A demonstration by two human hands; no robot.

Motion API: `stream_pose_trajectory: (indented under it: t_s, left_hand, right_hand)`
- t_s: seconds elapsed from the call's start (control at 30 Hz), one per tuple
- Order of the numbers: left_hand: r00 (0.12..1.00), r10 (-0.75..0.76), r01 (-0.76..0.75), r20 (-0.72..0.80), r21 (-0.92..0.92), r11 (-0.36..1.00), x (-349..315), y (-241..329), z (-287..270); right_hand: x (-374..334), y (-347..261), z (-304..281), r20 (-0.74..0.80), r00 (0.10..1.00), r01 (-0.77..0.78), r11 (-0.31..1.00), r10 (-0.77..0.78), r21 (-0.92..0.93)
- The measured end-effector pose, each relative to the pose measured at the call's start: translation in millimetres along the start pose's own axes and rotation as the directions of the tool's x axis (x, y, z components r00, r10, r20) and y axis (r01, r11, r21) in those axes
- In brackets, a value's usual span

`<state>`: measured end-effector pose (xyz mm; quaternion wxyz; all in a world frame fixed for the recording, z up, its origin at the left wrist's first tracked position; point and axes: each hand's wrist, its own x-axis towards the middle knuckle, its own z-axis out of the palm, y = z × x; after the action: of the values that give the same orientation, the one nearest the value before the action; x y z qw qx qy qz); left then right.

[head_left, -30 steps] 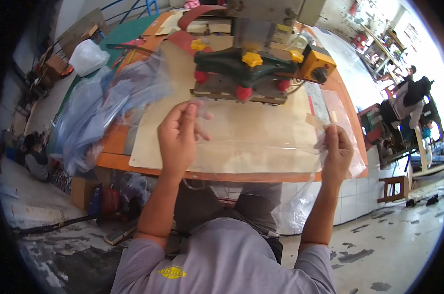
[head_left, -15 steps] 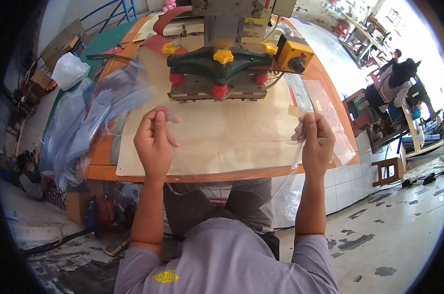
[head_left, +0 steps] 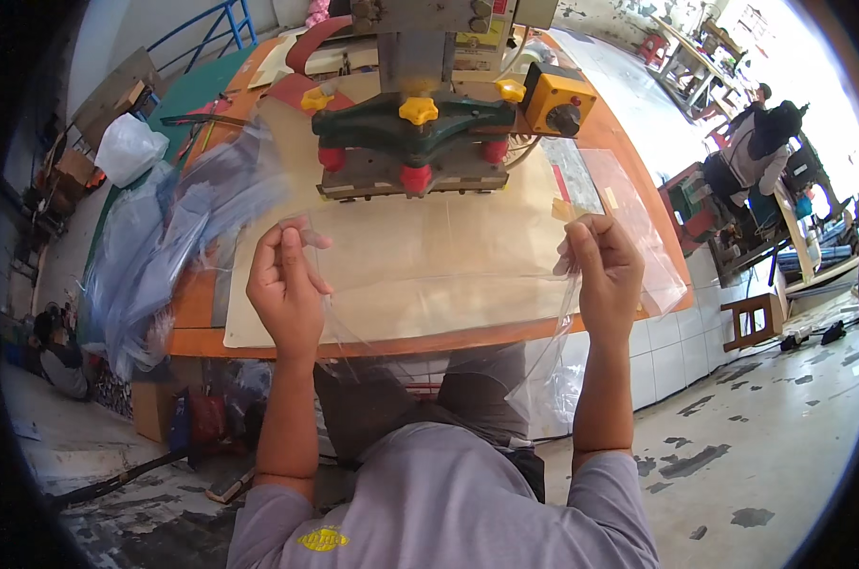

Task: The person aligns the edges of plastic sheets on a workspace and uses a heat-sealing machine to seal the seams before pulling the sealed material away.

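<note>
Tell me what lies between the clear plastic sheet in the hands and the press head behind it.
Nothing visible does. The clear plastic sheet is held up by the left hand and right hand; only bare beige pad lies before the press head.

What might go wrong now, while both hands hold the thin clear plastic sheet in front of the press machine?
1. The clear plastic sheet is held only at its edges by the left hand and right hand; it sags and might crease or slip.
2. The press head sits just beyond the sheet, so fingers could come close to it.
</note>
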<state>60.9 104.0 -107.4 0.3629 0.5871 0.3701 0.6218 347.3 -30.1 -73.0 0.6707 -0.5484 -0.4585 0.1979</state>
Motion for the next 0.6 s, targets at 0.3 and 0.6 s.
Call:
stream_pose_trajectory:
  t_s: [0.3, 0.6]
  left_hand:
    - [1.000, 0.009, -0.009, -0.010, 0.008, 1.000, -3, 2, 0]
    - [0.994, -0.106, 0.102, 0.023, 0.144, 0.984, 6, -5, -4]
  right_hand:
    - [-2, -4, 1, -0.044, 0.999, 0.003, 0.999, -0.005, -0.037]
    - [13, 29, 8, -0.064, 0.989, -0.140, 0.986, 0.134, -0.091]
